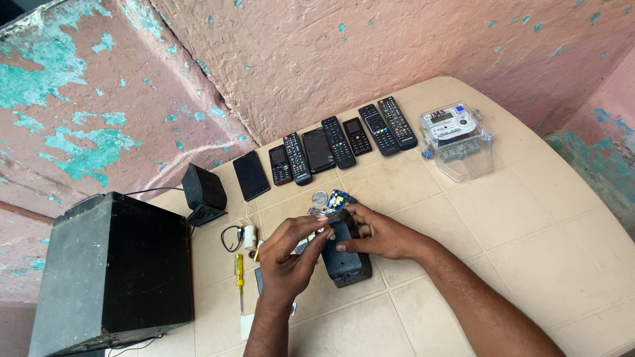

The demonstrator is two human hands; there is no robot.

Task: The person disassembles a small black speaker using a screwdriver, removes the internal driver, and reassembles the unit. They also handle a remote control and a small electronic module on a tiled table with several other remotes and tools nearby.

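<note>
Hands both grip dark oblong plastic casing point(345, 254): our left hand point(289, 259) at 9, right hand point(383, 235) at 3, long axis approx 12–6.

Makeshift repair spot: phones point(317, 151), remotes point(387, 127), screwdriver point(239, 272), peeling walls point(79, 99).

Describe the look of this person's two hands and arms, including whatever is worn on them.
Both the left hand and the right hand are bare, with no gloves. No ring, watch or bracelet shows on either wrist or on the visible fingers. Both forearms are uncovered as far as the frame edge, so no sleeve is visible. Fingernails are short.
</note>
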